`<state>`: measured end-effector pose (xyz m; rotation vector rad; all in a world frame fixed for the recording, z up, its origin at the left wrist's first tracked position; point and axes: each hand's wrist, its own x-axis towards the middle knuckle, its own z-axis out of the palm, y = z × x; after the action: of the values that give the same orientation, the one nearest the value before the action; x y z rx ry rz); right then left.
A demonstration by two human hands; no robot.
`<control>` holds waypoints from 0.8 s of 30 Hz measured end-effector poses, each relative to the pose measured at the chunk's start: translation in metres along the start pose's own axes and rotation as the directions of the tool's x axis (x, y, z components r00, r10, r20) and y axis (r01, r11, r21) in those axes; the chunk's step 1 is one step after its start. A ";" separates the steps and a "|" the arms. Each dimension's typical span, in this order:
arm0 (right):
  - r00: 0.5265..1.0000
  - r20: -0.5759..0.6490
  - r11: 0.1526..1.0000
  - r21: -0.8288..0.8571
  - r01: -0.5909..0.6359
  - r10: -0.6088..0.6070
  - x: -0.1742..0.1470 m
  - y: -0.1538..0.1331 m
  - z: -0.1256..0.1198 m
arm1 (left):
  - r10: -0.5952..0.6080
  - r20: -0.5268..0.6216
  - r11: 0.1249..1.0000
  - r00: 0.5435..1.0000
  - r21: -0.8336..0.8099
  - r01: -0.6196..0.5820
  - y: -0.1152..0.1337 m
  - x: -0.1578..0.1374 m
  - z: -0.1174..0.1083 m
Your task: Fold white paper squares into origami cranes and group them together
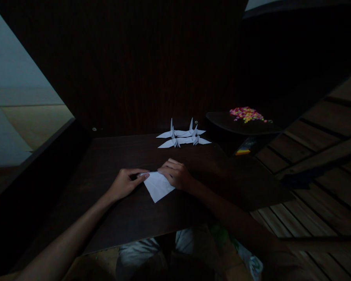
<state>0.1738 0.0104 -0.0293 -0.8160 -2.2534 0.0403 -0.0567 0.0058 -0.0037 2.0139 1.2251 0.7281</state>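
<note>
A folded white sheet of paper point(158, 188) lies on the dark desk, one corner pointing toward me. At its upper left corner my left hand point(128, 182) pinches the edge between thumb and fingers. My right hand point(177, 174) is closed over the paper's upper right edge, its fingertips pressed on the top fold and partly hiding the right corner. Beyond the hands, several white origami cranes point(175, 141) stand close together near the desk's back panel, wings spread and pointed ends upright.
A heap of small colourful pieces point(247, 114) rests on a rounded dark shelf point(222, 117) at the right. Below that shelf sits an object with a bright-coloured label point(243, 150). A raised side panel point(38, 164) borders the desk on the left; wooden slats point(324, 187) lie to the right.
</note>
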 end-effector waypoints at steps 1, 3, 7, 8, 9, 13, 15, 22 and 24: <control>1.000 -0.011 1.000 0.006 -0.017 0.017 0.001 -0.001 0.000 | -0.020 -0.006 1.000 1.000 -0.017 0.020 0.000 0.000 0.000; 0.999 -0.027 0.999 0.010 -0.044 0.044 0.002 -0.002 0.000 | -0.040 -0.013 0.998 0.999 -0.041 0.039 0.001 0.000 0.001; 0.998 -0.033 0.998 0.026 -0.053 0.054 0.003 -0.002 0.001 | -0.055 -0.014 0.996 0.998 -0.073 0.054 0.003 0.000 0.003; 0.998 -0.032 0.998 0.033 -0.050 0.051 0.004 -0.002 0.001 | -0.055 -0.012 0.995 0.998 -0.082 0.054 0.003 0.000 0.004; 0.998 -0.032 0.998 0.040 -0.044 0.046 0.004 -0.002 0.002 | -0.056 -0.013 0.994 0.998 -0.090 0.054 0.003 -0.001 0.004; 0.999 -0.040 0.997 0.080 -0.017 0.020 0.004 -0.002 0.002 | -0.062 -0.036 0.991 0.997 -0.122 0.057 0.003 -0.001 0.005; 0.999 -0.052 0.994 0.107 -0.011 0.017 0.004 -0.001 0.003 | -0.063 -0.040 0.989 0.997 -0.140 0.057 0.003 0.000 0.005; 0.999 -0.049 0.987 0.158 0.006 0.002 0.004 -0.001 0.004 | -0.099 -0.026 0.979 0.995 -0.182 0.093 0.005 -0.001 0.005; 0.999 -0.049 0.986 0.166 0.009 -0.001 0.005 -0.002 0.003 | -0.107 -0.030 0.978 0.994 -0.185 0.100 0.005 -0.001 0.004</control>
<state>0.1681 0.0121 -0.0278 -0.7151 -2.1729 0.2013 -0.0510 0.0024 -0.0026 1.7806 1.2288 0.8025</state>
